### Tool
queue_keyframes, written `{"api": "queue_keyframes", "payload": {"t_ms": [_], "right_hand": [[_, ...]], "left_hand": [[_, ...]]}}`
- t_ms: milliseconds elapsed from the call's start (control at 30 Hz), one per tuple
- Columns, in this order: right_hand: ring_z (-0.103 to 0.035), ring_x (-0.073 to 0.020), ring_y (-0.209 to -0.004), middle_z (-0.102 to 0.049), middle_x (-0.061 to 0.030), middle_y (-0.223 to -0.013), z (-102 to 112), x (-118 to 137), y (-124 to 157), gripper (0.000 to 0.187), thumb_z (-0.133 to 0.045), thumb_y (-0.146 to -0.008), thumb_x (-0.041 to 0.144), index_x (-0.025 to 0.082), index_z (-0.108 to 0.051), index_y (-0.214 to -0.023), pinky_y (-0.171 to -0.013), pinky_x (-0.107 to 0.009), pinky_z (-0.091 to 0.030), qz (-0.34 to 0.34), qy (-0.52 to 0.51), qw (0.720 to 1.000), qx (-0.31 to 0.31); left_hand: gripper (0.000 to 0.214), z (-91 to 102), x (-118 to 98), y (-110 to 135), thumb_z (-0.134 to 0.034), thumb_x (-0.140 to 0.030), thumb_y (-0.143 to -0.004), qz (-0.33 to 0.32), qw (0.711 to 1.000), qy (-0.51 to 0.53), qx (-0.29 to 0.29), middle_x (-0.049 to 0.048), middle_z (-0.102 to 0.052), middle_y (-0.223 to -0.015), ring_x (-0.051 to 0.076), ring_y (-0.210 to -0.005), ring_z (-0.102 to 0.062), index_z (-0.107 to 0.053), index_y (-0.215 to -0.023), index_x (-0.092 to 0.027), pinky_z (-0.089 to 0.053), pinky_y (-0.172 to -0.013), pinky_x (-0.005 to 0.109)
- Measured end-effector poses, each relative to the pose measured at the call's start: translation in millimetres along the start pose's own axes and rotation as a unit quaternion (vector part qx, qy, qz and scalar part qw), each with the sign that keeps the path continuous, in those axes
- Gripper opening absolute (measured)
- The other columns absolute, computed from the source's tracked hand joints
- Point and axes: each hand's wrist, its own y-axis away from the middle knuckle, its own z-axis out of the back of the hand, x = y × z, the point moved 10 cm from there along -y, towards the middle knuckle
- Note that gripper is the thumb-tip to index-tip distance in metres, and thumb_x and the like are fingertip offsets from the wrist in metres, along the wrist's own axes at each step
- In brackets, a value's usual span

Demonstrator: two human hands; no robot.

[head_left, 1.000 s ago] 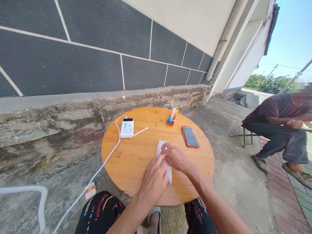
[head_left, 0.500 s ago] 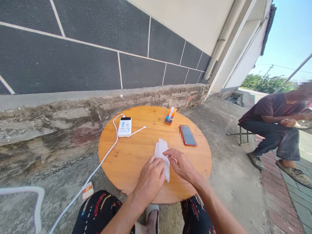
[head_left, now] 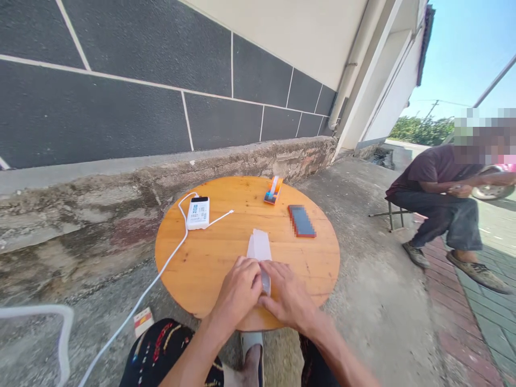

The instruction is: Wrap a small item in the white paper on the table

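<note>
A round wooden table (head_left: 209, 258) stands in front of my knees. On it lies a white folded tissue (head_left: 259, 248), its near end under my fingers. My left hand (head_left: 237, 293) rests on the tissue's near left edge with fingers curled down on it. My right hand (head_left: 288, 298) lies beside it on the near right edge, fingers flat and pressing. Both hands meet at the tissue's near end. Further back lie a phone (head_left: 301, 221), a white power bank (head_left: 198, 212) with a white cable (head_left: 161, 274), and a small orange packet (head_left: 273, 190).
A dark tiled wall with a concrete ledge (head_left: 121, 183) runs behind the table. A person in a dark shirt (head_left: 443, 199) sits on a stool at the right. A small carton (head_left: 142, 321) lies on the concrete ground at the left, near a white tube (head_left: 60, 333).
Both hands slid back toward me along the tissue, which now lies flat and straight. My right hand came down beside the left. The camera turned slightly to the right.
</note>
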Motion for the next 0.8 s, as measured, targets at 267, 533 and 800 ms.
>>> {"api": "queue_keyframes", "payload": {"t_ms": [267, 533, 800], "right_hand": [[-0.055, -0.0256, -0.113, -0.059, -0.0118, -0.123, -12, -14, -3, 0.05, -0.055, -0.077, 0.008, 0.019, -0.049, -0.125, -0.096, -0.045, -0.045, -0.021, 0.0, 0.999, -0.039], [-0.058, -0.0225, -0.106, -0.064, -0.0074, -0.115, -5, -2, 3, 0.041, -0.058, -0.076, 0.009, 0.021, -0.056, -0.115, -0.094, -0.038, -0.046, -0.038, -0.065, 0.997, 0.002], [-0.061, -0.0224, -0.104, -0.067, -0.0061, -0.111, -4, -9, -4, 0.04, -0.062, -0.076, 0.013, 0.02, -0.06, -0.115, -0.091, -0.036, -0.046, -0.066, -0.081, 0.993, 0.047]], "left_hand": [[0.018, 2.1, 2, -5, -0.044, -0.007, -0.076, 0.02, 1.0, 0.015, 0.006, 0.0023, -0.06, -0.078, 0.019, -0.083, -0.051, -0.05, -0.066, -0.021, -0.041, -0.074, 0.03], [0.017, 2.1, 4, 8, -0.044, -0.007, -0.074, 0.063, 0.997, 0.043, 0.026, 0.0024, -0.06, -0.076, 0.019, -0.083, -0.053, -0.05, -0.065, -0.02, -0.039, -0.072, 0.028], [0.013, -0.6, 24, 8, -0.051, -0.012, -0.072, 0.129, 0.988, 0.082, 0.026, 0.0004, -0.061, -0.076, 0.016, -0.074, -0.054, -0.059, -0.08, -0.019, -0.037, -0.066, 0.025]]}}
